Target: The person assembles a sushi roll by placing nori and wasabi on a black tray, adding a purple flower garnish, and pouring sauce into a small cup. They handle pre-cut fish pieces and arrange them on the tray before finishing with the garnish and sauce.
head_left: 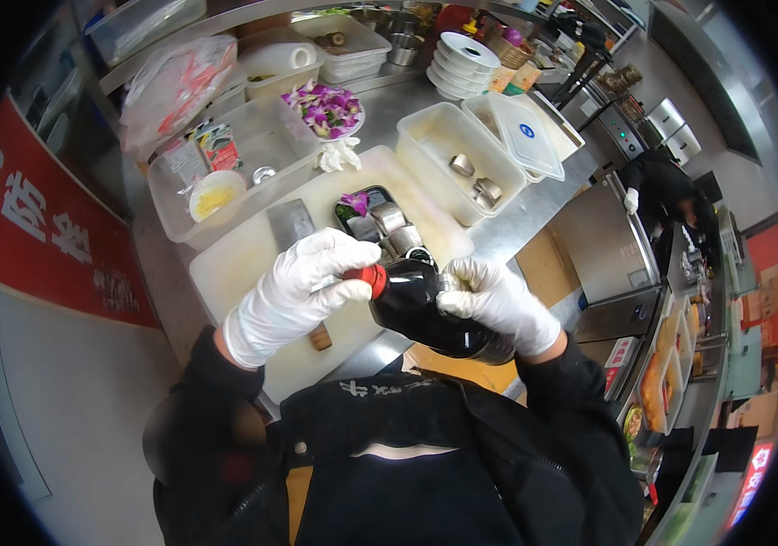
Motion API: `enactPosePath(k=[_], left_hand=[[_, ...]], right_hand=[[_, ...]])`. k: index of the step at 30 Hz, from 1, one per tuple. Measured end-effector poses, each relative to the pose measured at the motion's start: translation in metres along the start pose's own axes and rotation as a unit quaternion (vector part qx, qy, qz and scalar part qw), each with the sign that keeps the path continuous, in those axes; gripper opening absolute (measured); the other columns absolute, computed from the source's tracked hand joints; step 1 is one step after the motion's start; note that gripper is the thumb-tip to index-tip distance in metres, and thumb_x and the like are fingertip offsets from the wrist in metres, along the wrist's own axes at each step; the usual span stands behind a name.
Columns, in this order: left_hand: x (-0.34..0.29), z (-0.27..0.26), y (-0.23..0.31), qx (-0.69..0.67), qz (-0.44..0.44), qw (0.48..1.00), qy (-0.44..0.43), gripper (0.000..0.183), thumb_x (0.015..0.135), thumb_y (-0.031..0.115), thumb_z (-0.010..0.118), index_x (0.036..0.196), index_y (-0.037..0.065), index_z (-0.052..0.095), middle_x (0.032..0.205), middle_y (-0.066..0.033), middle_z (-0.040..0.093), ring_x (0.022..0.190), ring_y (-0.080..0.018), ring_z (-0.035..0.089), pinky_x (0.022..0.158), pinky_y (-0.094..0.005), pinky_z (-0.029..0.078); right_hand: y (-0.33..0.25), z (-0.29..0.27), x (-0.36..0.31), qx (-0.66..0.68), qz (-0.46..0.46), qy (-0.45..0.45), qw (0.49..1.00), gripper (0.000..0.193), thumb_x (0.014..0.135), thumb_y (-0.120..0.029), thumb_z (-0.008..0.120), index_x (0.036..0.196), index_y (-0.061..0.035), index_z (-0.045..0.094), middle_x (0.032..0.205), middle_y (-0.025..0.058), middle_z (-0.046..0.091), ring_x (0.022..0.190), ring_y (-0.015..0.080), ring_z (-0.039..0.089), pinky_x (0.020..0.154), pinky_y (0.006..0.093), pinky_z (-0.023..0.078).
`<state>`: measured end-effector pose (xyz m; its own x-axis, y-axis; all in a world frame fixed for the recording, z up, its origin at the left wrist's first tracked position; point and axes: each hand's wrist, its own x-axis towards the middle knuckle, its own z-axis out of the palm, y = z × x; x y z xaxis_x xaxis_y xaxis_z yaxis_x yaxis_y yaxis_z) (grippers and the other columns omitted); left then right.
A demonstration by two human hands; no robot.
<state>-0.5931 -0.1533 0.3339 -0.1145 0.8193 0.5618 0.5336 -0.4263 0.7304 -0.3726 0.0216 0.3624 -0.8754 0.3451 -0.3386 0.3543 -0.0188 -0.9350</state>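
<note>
Both my hands wear white gloves. In front of my chest a dark bottle [402,296] with a red cap [373,280] lies tilted in the air, its neck toward the left. My left hand [302,287] closes its thumb and fingers around the cap. My right hand [503,305] grips the bottle's body. Just beyond it, on the white cutting board [225,273], sits a dark tray [375,197] with metal cups [389,218] and a purple flower [354,203]. A cleaver blade [291,221] shows behind my left hand; its wooden handle [320,338] emerges below.
A clear bin [166,205] at the left holds a small bowl and packets. Beside it stands a bowl of purple flowers [323,111]. A plastic box [425,173] with metal pieces sits at the right, below stacked white dishes [462,68]. A person in black [666,196] stands far right.
</note>
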Motion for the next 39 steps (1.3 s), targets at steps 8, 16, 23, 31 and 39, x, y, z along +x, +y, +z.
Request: enactPosePath(k=[8, 16, 23, 31, 39], left_hand=[[-0.025, -0.096, -0.002, 0.066, 0.027, 0.996, 0.051, 0.102, 0.069, 0.046, 0.087, 0.15, 0.007, 0.037, 0.154, -0.0156, 0.04, 0.135, -0.0264, 0.045, 0.11, -0.0418, 0.038], [-0.133, -0.09, -0.048, -0.052, -0.276, 0.867, 0.412, 0.073, 0.104, 0.05, 0.041, 0.158, 0.006, 0.021, 0.152, -0.0232, 0.039, 0.139, -0.0342, 0.042, 0.112, -0.0435, 0.035], [-0.204, -0.064, -0.061, -0.052, -0.392, 0.75, 0.53, 0.061, 0.104, 0.041, 0.045, 0.152, 0.004, 0.034, 0.141, -0.0174, 0.051, 0.132, -0.0278, 0.048, 0.109, -0.0403, 0.038], [-0.224, -0.064, -0.058, 0.013, -0.45, 0.699, 0.555, 0.051, 0.104, 0.033, 0.046, 0.147, 0.005, 0.043, 0.135, -0.0143, 0.056, 0.127, -0.0242, 0.052, 0.107, -0.0371, 0.042], [-0.141, -0.034, -0.075, -0.106, -0.38, 0.807, 0.439, 0.047, 0.105, 0.025, 0.05, 0.144, 0.0, 0.044, 0.124, -0.0117, 0.06, 0.111, -0.0146, 0.059, 0.095, -0.0293, 0.048]], right_hand=[[-0.071, 0.013, 0.072, -0.034, -0.105, -0.086, 0.99, 0.019, 0.084, -0.02, 0.081, 0.089, -0.0081, 0.066, 0.079, -0.0072, 0.061, 0.069, 0.0025, 0.054, 0.062, 0.0191, 0.044], [-0.167, 0.006, 0.22, -0.178, -0.28, -0.043, 0.942, 0.04, 0.094, -0.026, 0.071, 0.127, -0.0058, 0.061, 0.107, 0.004, 0.071, 0.095, 0.0145, 0.067, 0.092, 0.0318, 0.053], [-0.126, 0.045, 0.372, -0.044, -0.31, -0.038, 0.949, 0.005, 0.1, -0.013, 0.06, 0.096, -0.0091, 0.059, 0.082, -0.0016, 0.063, 0.075, 0.0083, 0.058, 0.069, 0.0222, 0.047], [-0.058, 0.053, 0.458, -0.037, -0.369, -0.04, 0.928, 0.013, 0.097, 0.0, 0.05, 0.106, -0.0065, 0.057, 0.09, -0.002, 0.056, 0.079, 0.0087, 0.052, 0.072, 0.0244, 0.044], [-0.045, -0.011, 0.409, -0.365, -0.348, 0.03, 0.863, 0.042, 0.094, -0.007, 0.063, 0.134, -0.0011, 0.051, 0.121, 0.0096, 0.064, 0.111, 0.0183, 0.06, 0.096, 0.0326, 0.048]])
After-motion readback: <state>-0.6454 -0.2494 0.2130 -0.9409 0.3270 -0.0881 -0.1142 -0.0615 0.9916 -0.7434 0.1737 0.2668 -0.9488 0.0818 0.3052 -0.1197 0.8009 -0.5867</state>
